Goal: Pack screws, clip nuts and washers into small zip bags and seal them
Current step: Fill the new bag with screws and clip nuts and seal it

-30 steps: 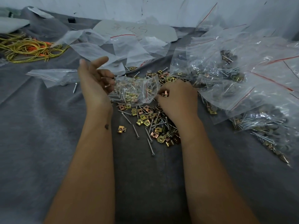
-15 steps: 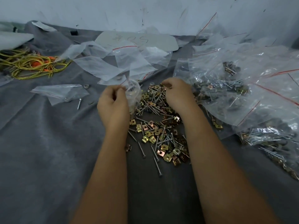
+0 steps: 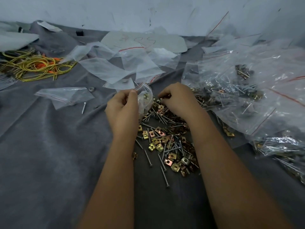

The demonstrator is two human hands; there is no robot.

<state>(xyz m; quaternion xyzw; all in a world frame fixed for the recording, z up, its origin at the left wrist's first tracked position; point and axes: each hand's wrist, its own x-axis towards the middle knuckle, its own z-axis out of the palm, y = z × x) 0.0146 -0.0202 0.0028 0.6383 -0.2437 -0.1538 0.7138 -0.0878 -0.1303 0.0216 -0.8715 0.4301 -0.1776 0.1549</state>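
Observation:
A loose pile of brass clip nuts and long silver screws [image 3: 166, 142] lies on the grey cloth between my forearms. My left hand [image 3: 123, 107] pinches the red-lined top of a small zip bag [image 3: 145, 100] that holds some screws and clip nuts. My right hand [image 3: 178, 98] is at the far edge of the pile with its fingers curled down onto the hardware; whether it grips a piece is hidden.
Filled zip bags [image 3: 247, 93] are heaped at the right. Empty bags [image 3: 125, 66] and a white card lie beyond the pile, another bag [image 3: 66, 96] with a loose screw at left. Yellow and orange ties [image 3: 34, 66] lie far left. A white wall closes the back.
A second ago my left hand was open and raised beside the bag; it has since gripped the bag's top. My right hand moved from the pile's middle to its far edge.

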